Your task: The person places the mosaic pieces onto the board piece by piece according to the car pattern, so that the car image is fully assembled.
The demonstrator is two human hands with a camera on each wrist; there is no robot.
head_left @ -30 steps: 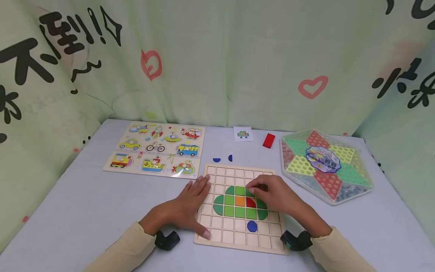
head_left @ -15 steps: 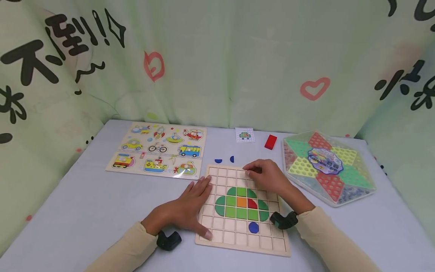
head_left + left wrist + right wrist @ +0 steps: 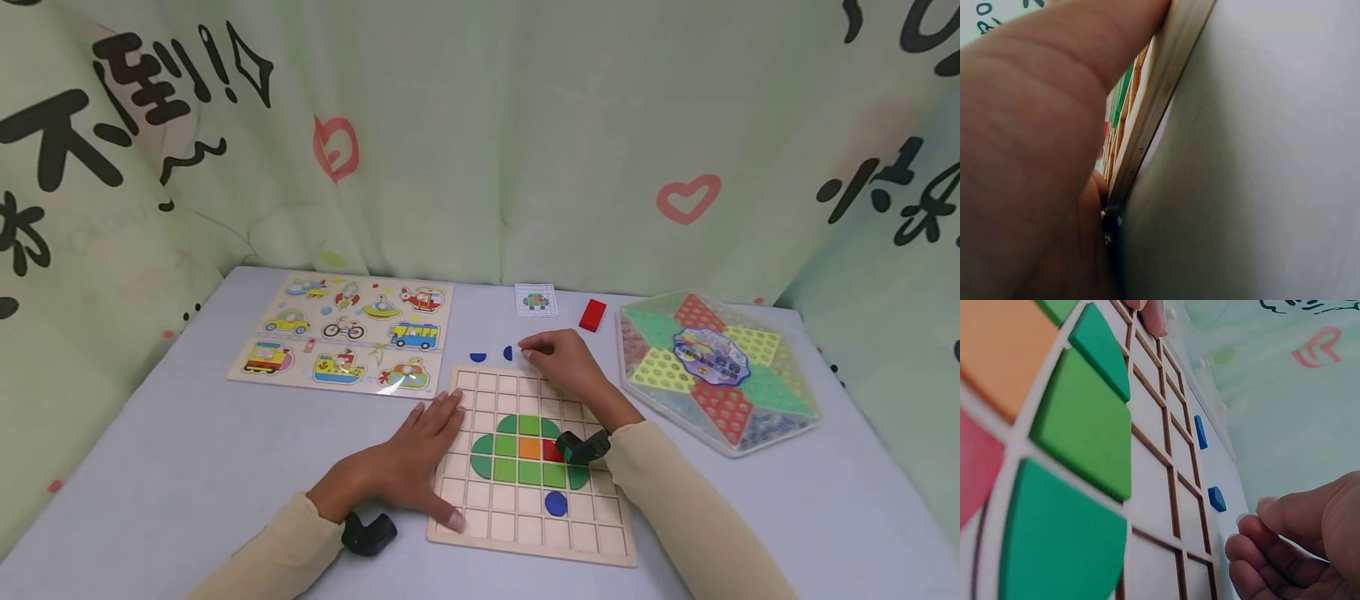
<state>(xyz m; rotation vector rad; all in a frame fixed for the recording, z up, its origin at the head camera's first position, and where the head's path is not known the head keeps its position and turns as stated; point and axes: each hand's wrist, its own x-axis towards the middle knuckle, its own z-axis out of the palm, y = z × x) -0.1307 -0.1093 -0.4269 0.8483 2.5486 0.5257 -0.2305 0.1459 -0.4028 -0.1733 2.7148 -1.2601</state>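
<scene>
My left hand (image 3: 416,454) rests on the left edge of a wooden grid board (image 3: 517,525), fingers spread along the rim and thumb at the lower left. In the board's cells lie green tiles (image 3: 506,470), an orange square (image 3: 529,448) and a red tile (image 3: 551,451). A round blue shape (image 3: 556,503) sits below them. Beyond the board's far edge, my right hand (image 3: 566,367) hovers with bent, relaxed fingers just beside a blue half-circle piece (image 3: 507,353). The right wrist view shows a gap between the fingertips and that piece (image 3: 1217,499), with nothing held.
Another blue half-circle (image 3: 477,357) lies to the left. A picture card (image 3: 536,301) and a red block (image 3: 592,316) are at the back. A vehicle puzzle (image 3: 345,332) lies left, and a hexagonal game box (image 3: 716,371) right. Curtains (image 3: 495,150) enclose the table.
My right hand has moved from the green and red tiles, past the board's far edge, towards the blue half-circle. My left hand stays on the board.
</scene>
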